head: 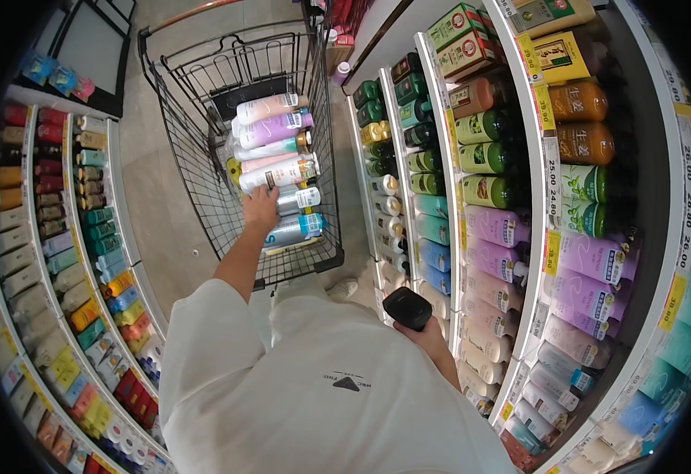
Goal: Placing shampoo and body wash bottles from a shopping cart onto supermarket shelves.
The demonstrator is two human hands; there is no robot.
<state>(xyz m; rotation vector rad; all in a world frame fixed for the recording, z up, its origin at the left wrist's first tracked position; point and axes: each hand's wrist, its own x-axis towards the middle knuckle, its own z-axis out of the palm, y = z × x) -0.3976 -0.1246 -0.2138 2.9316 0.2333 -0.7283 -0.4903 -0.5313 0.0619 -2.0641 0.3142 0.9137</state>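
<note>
My left hand [261, 208] reaches into a black wire shopping cart [188, 157] and touches the base end of a white bottle [271, 173]. Whether its fingers grip the bottle is not clear. Just below the hand lie a silver bottle [298, 200] and a larger silver-and-blue bottle [292, 230]. Farther up the load are a purple bottle [271, 131] and a peach bottle [267, 109], lying on their sides. At my right side, my right hand [425, 339] holds a black handheld device [407, 308], probably a scanner.
Shelves of shampoo-type bottles [493, 225] with a white price rail [550, 178] rise close on my right. Another stocked shelf unit [64, 237] runs along the left. Tiled floor [156, 201] lies between it and the cart. My shoe [343, 288] shows near the cart.
</note>
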